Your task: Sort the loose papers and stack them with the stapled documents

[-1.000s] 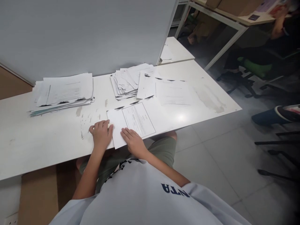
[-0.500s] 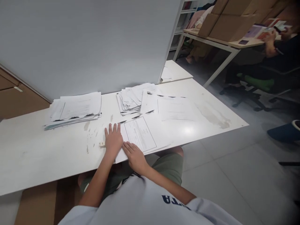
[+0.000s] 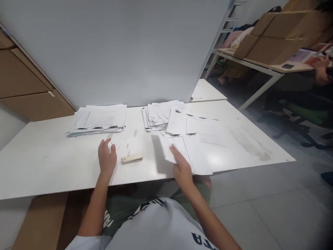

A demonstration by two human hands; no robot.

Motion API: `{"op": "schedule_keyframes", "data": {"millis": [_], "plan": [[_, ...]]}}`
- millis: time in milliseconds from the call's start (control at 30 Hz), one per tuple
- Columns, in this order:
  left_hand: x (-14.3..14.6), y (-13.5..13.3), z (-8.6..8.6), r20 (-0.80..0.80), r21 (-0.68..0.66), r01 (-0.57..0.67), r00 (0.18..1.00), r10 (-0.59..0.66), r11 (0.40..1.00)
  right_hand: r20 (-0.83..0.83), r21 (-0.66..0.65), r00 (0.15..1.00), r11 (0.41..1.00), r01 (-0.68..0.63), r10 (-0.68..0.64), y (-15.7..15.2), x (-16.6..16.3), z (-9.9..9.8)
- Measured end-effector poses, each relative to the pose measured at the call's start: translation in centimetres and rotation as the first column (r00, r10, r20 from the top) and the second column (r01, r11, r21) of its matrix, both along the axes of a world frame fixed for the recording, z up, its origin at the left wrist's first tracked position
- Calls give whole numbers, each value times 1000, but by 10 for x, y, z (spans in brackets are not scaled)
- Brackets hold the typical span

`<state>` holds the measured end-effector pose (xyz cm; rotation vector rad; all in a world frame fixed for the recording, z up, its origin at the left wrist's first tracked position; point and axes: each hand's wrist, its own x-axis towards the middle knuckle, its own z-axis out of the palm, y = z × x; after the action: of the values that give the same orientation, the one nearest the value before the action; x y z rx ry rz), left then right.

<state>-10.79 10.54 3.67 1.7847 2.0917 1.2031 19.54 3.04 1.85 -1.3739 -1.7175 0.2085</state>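
My left hand lies flat on the white table with fingers spread, holding nothing. A small cream-coloured block rests on the table just right of it. My right hand grips the near edge of a printed sheet that is lifted slightly off the table and blurred by motion. Behind the sheet sits a messy pile of folded papers, with loose sheets spread to its right. A flatter paper stack lies at the back left.
A grey partition wall rises behind the table. A second small table stands beyond the partition. At the right, cardboard boxes sit on a white-framed desk, with chairs and another person's hand nearby. Brown cabinets are at the left.
My right hand has taken hold of the printed sheet and drawn it to the right. My left hand came off the sheet and moved left, uncovering the small block. The camera tilted up.
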Motion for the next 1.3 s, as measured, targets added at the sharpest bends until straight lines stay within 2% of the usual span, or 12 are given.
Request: {"op": "schedule_keyframes", "data": {"millis": [133, 300, 367, 433, 500, 700, 800, 933, 1033, 1100, 1200, 1300], "plan": [[-47, 2, -28, -76, -127, -159, 986, 151, 979, -7, 188, 1000, 982, 21, -20, 50, -8, 57], [-47, 6, -44, -212, -172, -133, 973, 95, 976, 308, 131, 926, 954, -269, 219, 151, -151, 104], [-45, 7, -44, -268, -176, -146, 959, 95, 973, 413, 1, 853, 936, -352, 320, 184, -224, 108], [-46, 7, -45, -305, -175, -159, 947, 100, 972, 463, -271, 769, 896, -351, 441, 207, -286, 107], [-49, 5, -48, -315, -200, -179, 943, 110, 963, 473, -361, 725, 861, -359, 501, 220, -333, 105], [-56, 6, -58, -294, -190, -191, 947, 129, 963, 465, -394, 656, 802, -449, 595, 225, -388, 85], [-61, 9, -59, -279, -167, -191, 950, 139, 967, 455, -312, 562, 715, -626, 691, 200, -365, 71], [-67, 13, -57, -220, -99, -153, 967, 128, 983, 520, -77, 427, 538, -839, 740, 148, -275, 59], [-66, 20, -42, -281, -142, -79, 959, 37, 987, 576, -20, 476, 594, -804, 664, 123, -182, 58], [-61, 27, -30, -342, -193, -127, 938, 55, 973, 573, -56, 594, 750, -659, 564, 122, -113, 58], [-53, 35, -18, -370, -264, -165, 927, 58, 950, 538, -182, 800, 964, -195, 264, 130, -3, 48], [-48, 36, -14, -379, -305, -146, 925, 20, 941, 543, -315, 837, 910, 270, -60, 127, 89, 21]]}}
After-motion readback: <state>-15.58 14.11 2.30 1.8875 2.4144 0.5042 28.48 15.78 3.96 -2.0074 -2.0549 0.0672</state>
